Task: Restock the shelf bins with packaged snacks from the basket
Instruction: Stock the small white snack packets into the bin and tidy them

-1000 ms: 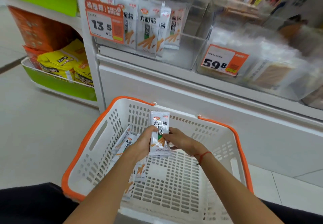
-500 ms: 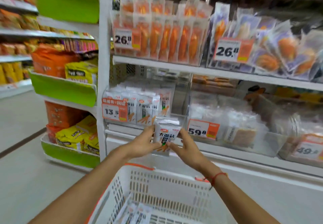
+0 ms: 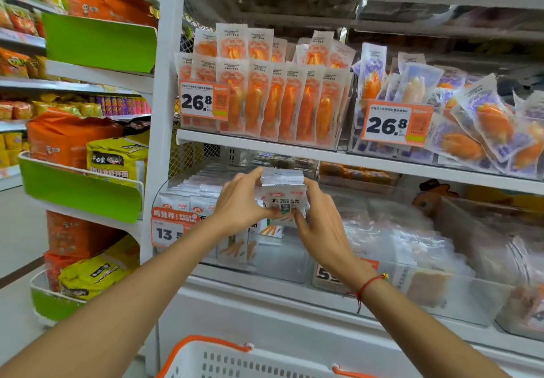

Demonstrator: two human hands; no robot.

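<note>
Head view: left hand and right hand grip snack packets.

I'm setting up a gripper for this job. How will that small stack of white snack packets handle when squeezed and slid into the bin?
The snack packets look thin and light. Their glossy film is probably slippery, so both hands clamp the stack. The packets may fan apart if squeezed loosely.

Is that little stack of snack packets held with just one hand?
No, the left hand and the right hand both grip the snack packets.
</note>
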